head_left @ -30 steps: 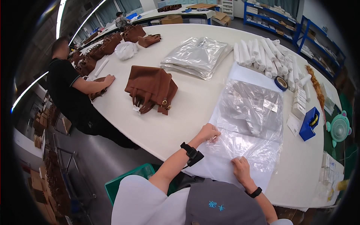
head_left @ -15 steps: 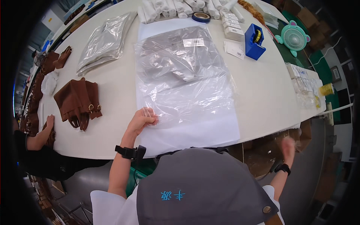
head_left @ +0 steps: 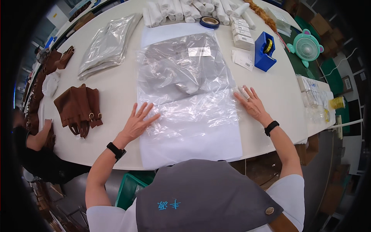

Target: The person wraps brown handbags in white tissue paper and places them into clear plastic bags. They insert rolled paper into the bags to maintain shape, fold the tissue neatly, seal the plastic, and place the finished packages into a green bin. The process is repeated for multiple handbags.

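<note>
A clear plastic bag (head_left: 185, 73) with a grey item inside and a white label (head_left: 199, 51) on it lies flat in front of me. Beneath it are white paper sheets (head_left: 181, 149). My left hand (head_left: 140, 120) rests with spread fingers at the bag's lower left edge. At its right edge is my right hand (head_left: 250, 102), fingers apart, with a pale wrap around one finger. Neither hand grips anything.
Brown leather bags (head_left: 75, 104) and a stack of clear plastic bags (head_left: 110, 44) lie at left. Behind are white rolls (head_left: 174, 9), blue tape (head_left: 209, 22), small white boxes (head_left: 242, 34) and a blue tape dispenser (head_left: 264, 52). A green fan (head_left: 307, 48) stands at right. A co-worker's arm (head_left: 39, 137) reaches in.
My left hand has let go of the bag's lower corner and spread its fingers. My right hand has come from beyond the table's front edge up to the bag's right side.
</note>
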`<state>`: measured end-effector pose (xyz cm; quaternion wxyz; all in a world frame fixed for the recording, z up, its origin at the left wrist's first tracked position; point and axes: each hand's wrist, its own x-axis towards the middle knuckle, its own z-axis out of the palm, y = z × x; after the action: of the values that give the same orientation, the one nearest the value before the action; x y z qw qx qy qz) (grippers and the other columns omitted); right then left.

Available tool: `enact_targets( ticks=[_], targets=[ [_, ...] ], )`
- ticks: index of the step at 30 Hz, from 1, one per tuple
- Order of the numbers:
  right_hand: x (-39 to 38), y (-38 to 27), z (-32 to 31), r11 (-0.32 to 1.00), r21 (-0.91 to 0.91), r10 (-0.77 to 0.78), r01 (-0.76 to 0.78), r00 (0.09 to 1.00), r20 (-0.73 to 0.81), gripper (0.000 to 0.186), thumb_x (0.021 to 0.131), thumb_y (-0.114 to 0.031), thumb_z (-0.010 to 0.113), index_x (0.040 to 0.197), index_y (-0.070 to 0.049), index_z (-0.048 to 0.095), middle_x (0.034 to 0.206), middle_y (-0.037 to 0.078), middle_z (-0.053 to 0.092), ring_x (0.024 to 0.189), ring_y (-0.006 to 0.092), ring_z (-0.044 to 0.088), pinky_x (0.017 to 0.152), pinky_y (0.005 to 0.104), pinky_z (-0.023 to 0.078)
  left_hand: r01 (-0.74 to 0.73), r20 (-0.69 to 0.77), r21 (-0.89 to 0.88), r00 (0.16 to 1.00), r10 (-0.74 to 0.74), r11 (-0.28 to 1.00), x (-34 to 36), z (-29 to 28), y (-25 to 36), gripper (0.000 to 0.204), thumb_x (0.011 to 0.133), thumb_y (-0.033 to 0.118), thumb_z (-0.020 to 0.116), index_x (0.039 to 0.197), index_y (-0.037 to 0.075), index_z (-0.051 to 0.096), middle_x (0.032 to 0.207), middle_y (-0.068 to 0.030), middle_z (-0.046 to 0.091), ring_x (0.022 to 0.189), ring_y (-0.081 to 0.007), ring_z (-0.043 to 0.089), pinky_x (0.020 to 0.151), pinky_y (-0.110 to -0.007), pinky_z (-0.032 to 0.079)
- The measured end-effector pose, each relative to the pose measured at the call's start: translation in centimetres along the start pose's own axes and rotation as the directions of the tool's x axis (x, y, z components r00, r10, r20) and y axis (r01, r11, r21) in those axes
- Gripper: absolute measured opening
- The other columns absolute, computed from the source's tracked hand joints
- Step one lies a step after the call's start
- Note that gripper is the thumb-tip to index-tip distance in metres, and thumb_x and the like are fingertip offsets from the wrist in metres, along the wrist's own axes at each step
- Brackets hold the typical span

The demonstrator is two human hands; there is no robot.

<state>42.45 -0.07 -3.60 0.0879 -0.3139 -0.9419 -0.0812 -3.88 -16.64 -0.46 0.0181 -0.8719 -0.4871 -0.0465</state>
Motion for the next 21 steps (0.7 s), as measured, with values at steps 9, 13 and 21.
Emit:
enact_targets(
  ticks=[9,13,21],
  targets=[
    [6.7,0.5,-1.9,0.64,0.673,0.199,-0.37,0.926,0.32,0.028,0.094,-0.024,0.038,0.09,-0.003,0.057,0.079,0.013,0.062,0.084,0.0264,0.059,0.096,0.0359,0.038,0.372,0.122,-0.713,0.9,-0.418,0.594,-0.2,0.9,-2.0,0.031,0.082,-0.005,0.039,0.108,0.005,0.052,0.1,-0.0129,0.061,0.085,-0.0253,0.061,0.079,-0.03,0.047],
    [5.9,0.2,-1.9,0.492,0.734,0.352,-0.469,0.878,0.325,0.043,0.095,-0.032,0.035,0.073,0.001,0.051,0.066,0.01,0.055,0.063,0.0208,0.05,0.07,0.0318,0.042,0.34,0.043,-0.808,0.848,-0.528,0.481,0.3,0.8,-1.3,0.024,0.095,0.019,0.037,0.09,0.001,0.051,0.068,-0.0109,0.061,0.062,-0.0181,0.061,0.06,-0.026,0.048],
    [2.8,-1.6,-1.7,0.402,0.692,0.387,-0.6,0.796,0.465,0.043,0.095,-0.034,0.037,0.068,-0.001,0.048,0.057,0.006,0.046,0.055,0.0148,0.042,0.055,0.0308,0.037,0.613,0.515,-0.787,0.594,-0.619,-0.067,-0.5,0.8,0.8,0.042,0.097,0.036,0.032,0.078,0.002,0.049,0.055,-0.01,0.058,0.046,-0.0141,0.059,0.04,-0.021,0.045]
  ],
)
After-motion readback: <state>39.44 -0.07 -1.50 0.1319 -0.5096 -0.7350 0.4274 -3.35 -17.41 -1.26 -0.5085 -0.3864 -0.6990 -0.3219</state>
